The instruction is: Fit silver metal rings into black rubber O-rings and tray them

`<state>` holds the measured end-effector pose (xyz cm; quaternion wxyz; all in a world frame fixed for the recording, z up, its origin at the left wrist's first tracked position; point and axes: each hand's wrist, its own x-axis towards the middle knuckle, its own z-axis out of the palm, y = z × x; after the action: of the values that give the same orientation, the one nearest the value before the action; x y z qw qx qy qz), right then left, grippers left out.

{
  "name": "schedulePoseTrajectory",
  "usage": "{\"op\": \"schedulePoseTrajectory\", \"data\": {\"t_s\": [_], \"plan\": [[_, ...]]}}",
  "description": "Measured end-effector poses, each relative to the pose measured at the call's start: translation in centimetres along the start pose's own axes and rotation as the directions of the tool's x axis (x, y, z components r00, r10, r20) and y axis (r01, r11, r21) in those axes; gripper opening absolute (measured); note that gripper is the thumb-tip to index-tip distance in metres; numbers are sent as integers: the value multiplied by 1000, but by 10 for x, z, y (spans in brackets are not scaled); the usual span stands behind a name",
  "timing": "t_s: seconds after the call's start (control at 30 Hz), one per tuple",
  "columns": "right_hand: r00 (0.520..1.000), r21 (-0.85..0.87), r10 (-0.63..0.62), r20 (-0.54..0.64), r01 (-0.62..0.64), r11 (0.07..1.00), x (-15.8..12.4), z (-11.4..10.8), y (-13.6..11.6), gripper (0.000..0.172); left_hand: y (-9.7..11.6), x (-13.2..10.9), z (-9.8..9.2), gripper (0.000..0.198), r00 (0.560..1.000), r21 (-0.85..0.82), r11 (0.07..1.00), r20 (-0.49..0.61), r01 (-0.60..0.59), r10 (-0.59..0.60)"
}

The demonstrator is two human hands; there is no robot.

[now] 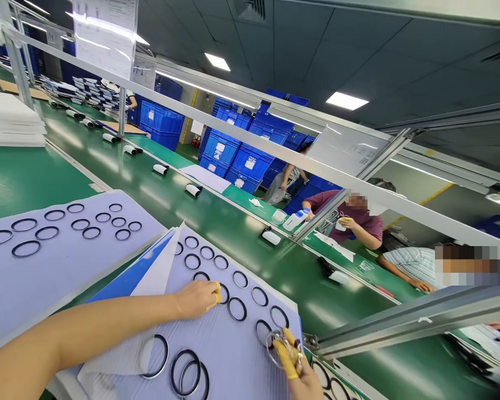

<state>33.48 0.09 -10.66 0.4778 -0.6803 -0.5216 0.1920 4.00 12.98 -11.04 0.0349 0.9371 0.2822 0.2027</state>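
Observation:
My left hand (198, 299) rests on a pale corrugated sheet (233, 355) dotted with several black rubber rings (237, 309). Its fingers are curled, with a yellow finger cot at a ring's edge. My right hand (294, 364), at the sheet's lower right corner, wears yellow finger cots and pinches small metal tweezers (277, 340) over a black ring (263, 332). Larger rings (186, 371) lie nearer me. A second sheet with rings (45, 261) lies to the left.
A green conveyor belt (233, 233) runs diagonally past, carrying white and black devices (193, 190). An aluminium frame bar (400, 328) crosses at right. Two people sit across the belt (358, 219). Blue crates (241, 155) are stacked behind. White sheets (8, 119) are piled far left.

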Motion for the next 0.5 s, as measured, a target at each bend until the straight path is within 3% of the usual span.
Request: {"op": "schedulePoseTrajectory", "data": {"t_s": [0.13,0.2,0.27,0.3,0.33,0.4,0.43,0.5], "plan": [[968,219,188,164,-222,950,-17,-18,4,59,-1,-1,2,23,1000,-35,999,-5,12,-12],[956,209,213,200,-254,944,-28,-16,1,57,-2,-1,2,25,1000,-52,998,-7,18,-19],[989,57,92,119,-100,993,-37,-7,-4,45,-2,-1,2,25,1000,-67,998,-6,21,-21],[996,-71,-56,76,61,996,-41,-2,-7,35,-2,-2,1,26,1000,-73,997,-5,21,-21],[969,-218,-239,63,247,944,-43,4,-9,27,-2,-2,0,26,1000,-77,997,-4,21,-21],[819,-457,-556,140,551,698,-45,13,-12,19,-2,-2,-1,26,1000,-83,996,-2,20,-20],[748,-528,-632,203,627,573,-46,15,-12,17,-2,-2,-2,26,1000,-84,996,-3,20,-20],[692,-620,-675,255,653,435,-48,14,-10,18,-2,-3,-3,26,1000,-89,996,-5,21,-21]]}}
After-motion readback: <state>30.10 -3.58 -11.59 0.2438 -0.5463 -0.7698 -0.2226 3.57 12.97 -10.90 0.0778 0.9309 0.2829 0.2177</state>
